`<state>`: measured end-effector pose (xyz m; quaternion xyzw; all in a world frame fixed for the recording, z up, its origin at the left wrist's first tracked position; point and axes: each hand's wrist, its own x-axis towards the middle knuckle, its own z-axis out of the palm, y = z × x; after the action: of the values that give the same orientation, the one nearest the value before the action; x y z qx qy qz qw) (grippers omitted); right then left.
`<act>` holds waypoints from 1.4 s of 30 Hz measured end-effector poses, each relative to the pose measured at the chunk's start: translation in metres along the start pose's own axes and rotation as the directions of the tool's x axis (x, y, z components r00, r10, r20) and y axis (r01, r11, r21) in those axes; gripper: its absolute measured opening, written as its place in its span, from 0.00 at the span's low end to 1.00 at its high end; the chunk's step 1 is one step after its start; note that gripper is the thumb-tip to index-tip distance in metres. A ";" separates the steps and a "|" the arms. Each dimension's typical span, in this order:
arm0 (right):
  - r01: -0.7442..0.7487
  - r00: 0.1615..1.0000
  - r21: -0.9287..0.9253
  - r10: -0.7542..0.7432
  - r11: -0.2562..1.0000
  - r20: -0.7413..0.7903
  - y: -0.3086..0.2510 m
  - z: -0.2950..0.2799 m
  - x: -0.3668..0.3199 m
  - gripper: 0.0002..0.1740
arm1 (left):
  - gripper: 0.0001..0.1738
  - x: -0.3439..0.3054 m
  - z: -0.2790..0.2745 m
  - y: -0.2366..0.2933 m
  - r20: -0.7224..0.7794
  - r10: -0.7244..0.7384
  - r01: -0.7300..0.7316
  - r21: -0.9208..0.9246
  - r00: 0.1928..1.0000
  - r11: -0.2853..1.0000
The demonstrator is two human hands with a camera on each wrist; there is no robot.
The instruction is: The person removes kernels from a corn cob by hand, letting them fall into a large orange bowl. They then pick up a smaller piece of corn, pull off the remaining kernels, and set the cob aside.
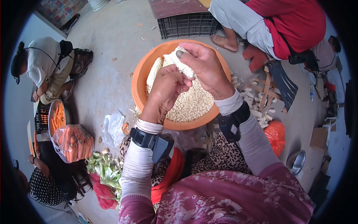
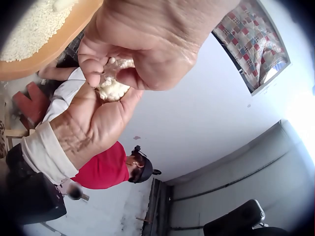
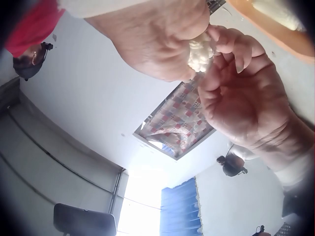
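Head view: pinching corn cob (image 1: 181, 67) with curled left hand (image 1: 166, 89) and right hand (image 1: 207, 67), upper centre of frame, over kernels (image 1: 192, 102) in orange tub (image 1: 188, 124). Could scatter kernels past tub if twisting too hard; might drop cob if easing either pinch.

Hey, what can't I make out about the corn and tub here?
Head view: the held cob is partly covered by the left hand and right hand.
Head view: kernels hide the bottom of the orange tub.
Left wrist view: picture edges cut off the orange tub.
Right wrist view: the top edge crops another cob.
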<state>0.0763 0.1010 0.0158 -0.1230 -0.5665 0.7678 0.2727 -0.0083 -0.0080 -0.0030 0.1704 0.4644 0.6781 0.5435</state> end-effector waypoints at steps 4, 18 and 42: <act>0.018 1.000 0.085 -0.019 0.996 0.004 -0.005 -0.005 0.003 0.21 | 0.10 -0.005 0.006 0.011 0.052 0.004 0.000 -0.081 0.999 0.997; 0.084 0.996 -0.134 -0.081 0.987 0.032 0.002 -0.004 0.000 0.24 | 0.10 -0.002 -0.001 0.007 0.100 -0.004 0.018 -0.140 0.995 0.990; 0.181 0.983 -0.284 -0.166 0.941 0.077 0.005 -0.003 0.001 0.22 | 0.12 -0.005 -0.003 0.012 0.078 -0.059 0.063 -0.051 0.995 0.997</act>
<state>0.0757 0.1025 0.0098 -0.0913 -0.6885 0.6523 0.3034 -0.0155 -0.0136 0.0064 0.1673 0.4298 0.6664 0.5859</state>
